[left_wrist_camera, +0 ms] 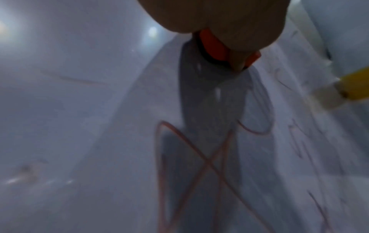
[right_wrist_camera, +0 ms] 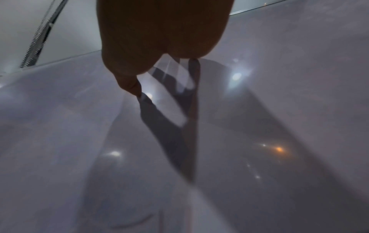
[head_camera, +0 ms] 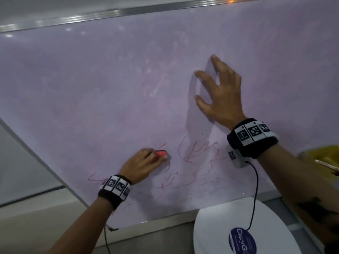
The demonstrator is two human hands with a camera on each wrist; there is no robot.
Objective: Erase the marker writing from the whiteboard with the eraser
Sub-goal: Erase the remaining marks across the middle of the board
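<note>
A large whiteboard [head_camera: 110, 79] with a pale smeared surface fills the head view. Red marker writing [head_camera: 194, 151] runs across its lower middle. My left hand [head_camera: 145, 165] grips a small red eraser [head_camera: 161, 154] and presses it on the board at the left end of the writing. In the left wrist view the eraser [left_wrist_camera: 213, 47] shows orange-red under my fingers, with red strokes [left_wrist_camera: 199, 157] below it. My right hand [head_camera: 218, 92] lies above and right, fingers spread, fingertips on the board; the right wrist view shows only its dark palm [right_wrist_camera: 159, 31] over the board [right_wrist_camera: 259, 110].
A white round plate-like object with a blue label [head_camera: 242, 233] sits below the board's lower right edge. A yellow object [head_camera: 322, 154] lies at the right. The board's metal frame [head_camera: 110, 11] runs along the top. A cable [head_camera: 255, 189] hangs from my right wrist.
</note>
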